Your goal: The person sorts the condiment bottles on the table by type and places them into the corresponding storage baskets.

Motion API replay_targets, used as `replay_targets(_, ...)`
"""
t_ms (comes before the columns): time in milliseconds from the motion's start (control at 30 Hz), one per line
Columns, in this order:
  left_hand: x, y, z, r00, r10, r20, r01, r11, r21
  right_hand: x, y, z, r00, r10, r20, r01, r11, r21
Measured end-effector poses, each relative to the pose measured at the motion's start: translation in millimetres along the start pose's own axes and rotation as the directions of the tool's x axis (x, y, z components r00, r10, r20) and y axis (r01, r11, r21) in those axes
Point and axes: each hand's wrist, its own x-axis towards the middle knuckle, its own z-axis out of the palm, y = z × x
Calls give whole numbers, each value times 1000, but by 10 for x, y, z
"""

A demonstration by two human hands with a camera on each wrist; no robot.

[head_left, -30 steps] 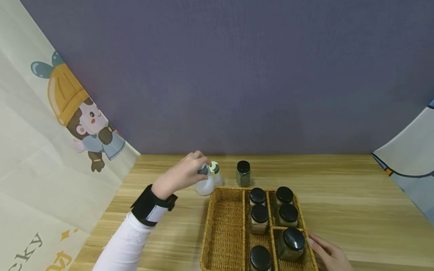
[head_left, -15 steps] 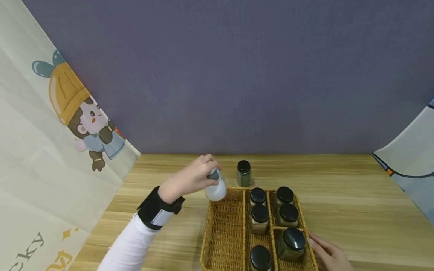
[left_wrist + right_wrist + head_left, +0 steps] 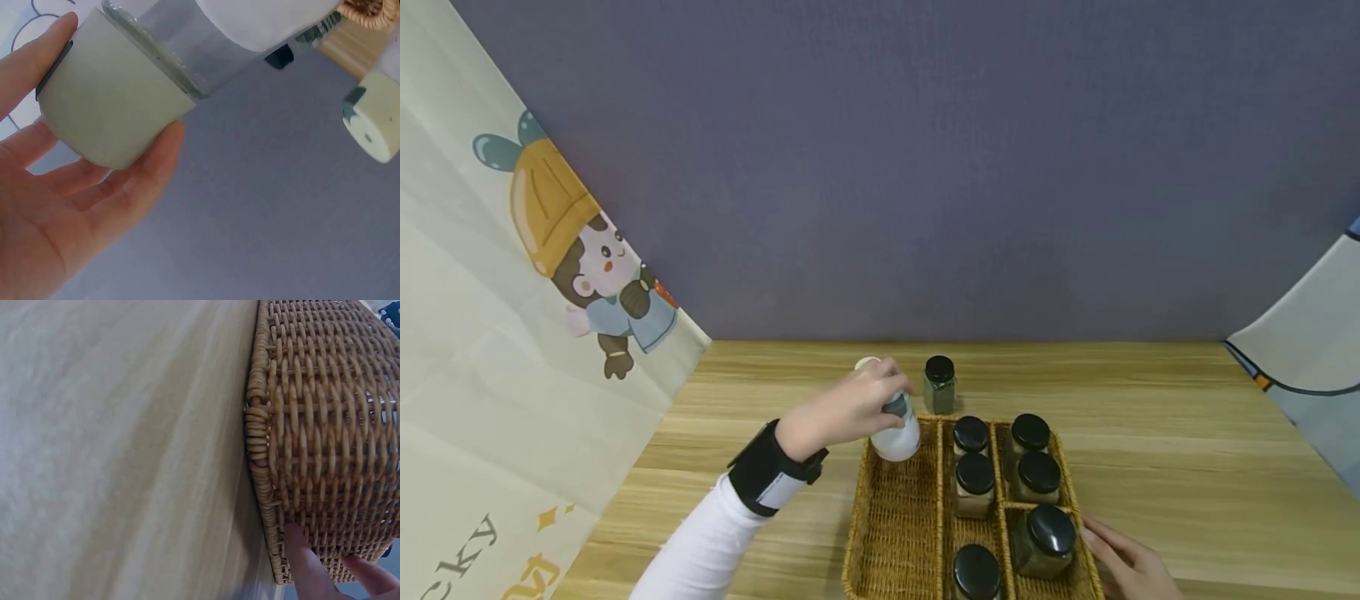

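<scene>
My left hand (image 3: 857, 404) pinches the capped end of a clear shaker jar (image 3: 897, 437) with white contents. Its pale green cap (image 3: 115, 94) sits between thumb and fingers in the left wrist view. The jar hangs tilted over the back of the left compartment of a woven basket (image 3: 853, 542). Behind that hand, a second pale-capped jar (image 3: 867, 362) is mostly hidden; the left wrist view shows its cap (image 3: 375, 119). At the basket's right side, my right hand (image 3: 1131, 562) rests fingertips against the outer wall (image 3: 325, 425), fingers fairly straight.
Several black-lidded jars, one a large jar (image 3: 1048, 533), stand in the basket's middle and right compartments. A black-lidded jar of green contents (image 3: 939, 387) stands on the wooden table (image 3: 1187, 433) behind the basket. A dark blue-grey panel (image 3: 962, 208) rises at the back.
My left hand has lifted the shaker jar from beside the other pale-capped jar and carried it right and nearer, over the basket's left compartment. The right hand and basket have stayed put.
</scene>
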Motion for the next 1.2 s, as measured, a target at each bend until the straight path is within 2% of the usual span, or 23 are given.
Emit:
replay_targets(300, 10, 1, 145, 999, 14, 43, -16, 999, 44, -32, 1, 4, 1000, -7, -14, 8, 1000, 10)
replay_targets(700, -39, -44, 297, 998, -21, 65, 14, 995, 98, -107, -65, 8, 1000, -7, -23, 7, 1000, -7)
replay_targets(867, -37, -71, 361, 994, -51, 94, 44, 996, 84, -109, -68, 7, 1000, 0, -29, 0, 1000, -15)
replay_targets(1200, -24, -88, 438, 993, -50, 112, 41, 996, 84, -100, -58, 2, 999, -8, -33, 7, 1000, -31)
